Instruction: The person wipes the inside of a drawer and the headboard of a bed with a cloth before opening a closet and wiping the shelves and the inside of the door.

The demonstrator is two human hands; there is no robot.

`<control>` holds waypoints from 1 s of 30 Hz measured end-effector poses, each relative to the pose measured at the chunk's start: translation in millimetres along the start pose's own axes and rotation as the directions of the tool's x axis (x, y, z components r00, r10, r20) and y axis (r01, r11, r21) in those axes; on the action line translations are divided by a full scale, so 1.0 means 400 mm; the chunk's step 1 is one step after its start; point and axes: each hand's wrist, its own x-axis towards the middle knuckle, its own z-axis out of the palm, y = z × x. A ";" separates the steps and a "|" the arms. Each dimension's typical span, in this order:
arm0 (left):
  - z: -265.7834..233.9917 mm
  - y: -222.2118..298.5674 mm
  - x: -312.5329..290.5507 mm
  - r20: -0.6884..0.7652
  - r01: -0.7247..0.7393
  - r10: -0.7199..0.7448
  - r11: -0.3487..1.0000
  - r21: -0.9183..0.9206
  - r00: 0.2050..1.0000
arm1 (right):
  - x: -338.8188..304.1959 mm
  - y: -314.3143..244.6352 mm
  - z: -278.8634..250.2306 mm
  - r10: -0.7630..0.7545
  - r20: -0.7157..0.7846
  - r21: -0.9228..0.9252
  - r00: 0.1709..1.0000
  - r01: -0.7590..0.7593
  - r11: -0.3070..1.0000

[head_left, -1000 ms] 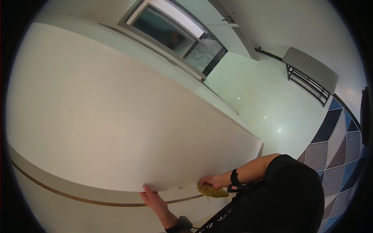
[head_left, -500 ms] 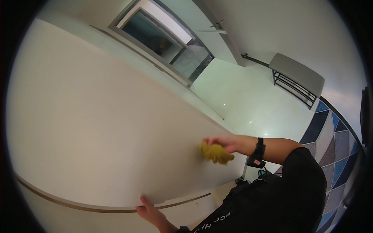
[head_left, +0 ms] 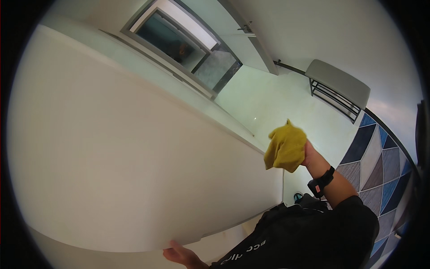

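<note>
A crumpled yellow cloth (head_left: 286, 145) is in my right hand (head_left: 308, 154), raised just off the right edge of a large white door panel (head_left: 143, 148). The cloth hides most of that hand's fingers. Low in the picture, my left hand (head_left: 181, 255) grips the panel's near edge, its thumb against the face and the other fingers partly out of sight behind. A black band with a small box (head_left: 320, 183) is strapped round my right wrist.
A grey padded bench (head_left: 338, 83) with a black metal frame stands by the far right wall. Beyond the panel are a framed opening (head_left: 172, 45) and an open door with a handle (head_left: 245, 28). A patterned rug (head_left: 374, 166) in blue and grey lies to my right.
My right hand has lifted the cloth off the panel's face and moved it up and right. The panel's near edge has shifted slightly, with my left hand still on it.
</note>
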 end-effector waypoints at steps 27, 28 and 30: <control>0.086 0.004 -0.052 0.130 -0.291 0.290 0.957 -0.006 0.948 | -0.190 0.073 0.154 0.027 0.144 0.182 0.989 -0.053 0.982; 0.066 -0.010 -0.041 0.148 -0.381 0.372 0.924 0.040 0.916 | -0.206 0.058 0.178 -0.045 0.156 0.225 0.987 0.009 0.974; 0.059 0.007 -0.037 0.202 -0.458 0.439 0.888 0.053 0.875 | -0.211 0.022 0.185 -0.304 0.193 0.090 0.933 0.291 0.952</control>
